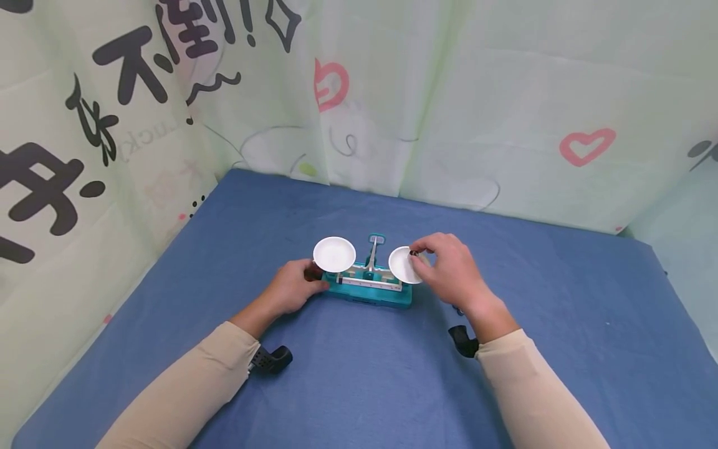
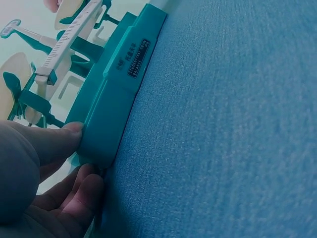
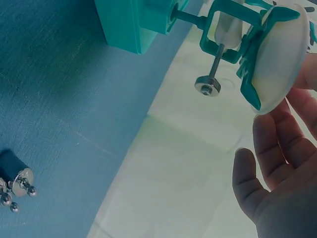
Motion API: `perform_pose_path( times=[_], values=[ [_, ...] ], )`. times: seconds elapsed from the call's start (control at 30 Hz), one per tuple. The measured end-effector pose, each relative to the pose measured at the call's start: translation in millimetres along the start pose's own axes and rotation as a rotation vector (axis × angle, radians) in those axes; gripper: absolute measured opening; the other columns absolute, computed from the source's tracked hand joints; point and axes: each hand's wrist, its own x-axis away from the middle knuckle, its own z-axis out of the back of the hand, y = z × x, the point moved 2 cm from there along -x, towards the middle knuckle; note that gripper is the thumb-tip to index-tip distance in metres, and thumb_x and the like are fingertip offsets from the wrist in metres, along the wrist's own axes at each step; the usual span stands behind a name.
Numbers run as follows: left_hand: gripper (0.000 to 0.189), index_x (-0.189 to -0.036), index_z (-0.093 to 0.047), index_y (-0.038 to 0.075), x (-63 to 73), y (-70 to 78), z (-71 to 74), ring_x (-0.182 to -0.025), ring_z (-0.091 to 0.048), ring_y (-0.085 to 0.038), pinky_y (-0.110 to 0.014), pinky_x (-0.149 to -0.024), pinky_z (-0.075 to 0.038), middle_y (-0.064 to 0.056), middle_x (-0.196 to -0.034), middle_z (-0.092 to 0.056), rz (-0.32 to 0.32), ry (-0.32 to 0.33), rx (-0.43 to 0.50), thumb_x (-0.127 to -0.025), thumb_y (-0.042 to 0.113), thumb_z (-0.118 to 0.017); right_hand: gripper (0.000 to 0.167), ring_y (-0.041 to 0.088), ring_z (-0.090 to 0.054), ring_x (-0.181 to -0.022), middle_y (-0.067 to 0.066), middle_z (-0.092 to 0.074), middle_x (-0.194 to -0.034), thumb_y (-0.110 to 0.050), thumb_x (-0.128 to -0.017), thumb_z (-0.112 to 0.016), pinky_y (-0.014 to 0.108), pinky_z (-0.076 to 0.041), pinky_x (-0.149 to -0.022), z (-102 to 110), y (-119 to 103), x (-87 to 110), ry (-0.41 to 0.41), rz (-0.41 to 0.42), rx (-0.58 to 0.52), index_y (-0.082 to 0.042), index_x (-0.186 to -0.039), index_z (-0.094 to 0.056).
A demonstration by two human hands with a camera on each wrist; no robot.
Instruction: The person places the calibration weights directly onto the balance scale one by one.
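A teal student balance [image 1: 367, 294] with two white pans stands on the blue cloth. My left hand [image 1: 288, 288] grips the left end of its base; in the left wrist view the thumb lies on the teal base [image 2: 116, 89] and the fingers curl at its end. The left pan [image 1: 334, 254] holds nothing. Over the right pan [image 1: 401, 267], my right hand [image 1: 452, 269] pinches a small dark object [image 1: 414, 253] between thumb and forefinger; its kind cannot be made out. In the right wrist view, other fingers are close by the pan's rim [image 3: 280, 59].
Several shiny metal weights [image 3: 22, 182] are on the cloth to the right of the balance, partly hidden by my right wrist in the head view. A printed curtain [image 1: 505, 112] hangs behind the blue table [image 1: 359, 386] and along its left side.
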Motion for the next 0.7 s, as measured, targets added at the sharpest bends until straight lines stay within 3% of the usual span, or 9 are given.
perform_pose_path(
  times=[0.7],
  values=[
    [0.029, -0.116, -0.067, -0.001, -0.8, -1.2, 0.0, -0.104, -0.064, -0.027, -0.044, -0.091, -0.05, -0.012, -0.11, -0.07, -0.017, 0.002, 0.007, -0.092, 0.015, -0.074, 0.016, 0.037, -0.055, -0.106, 0.017, -0.068, -0.108, -0.008, -0.093, -0.068, 0.053, -0.046, -0.088, -4.9, 0.7, -2.7, -0.002, 0.01, 0.051, 0.0, -0.105, -0.074]
  ],
)
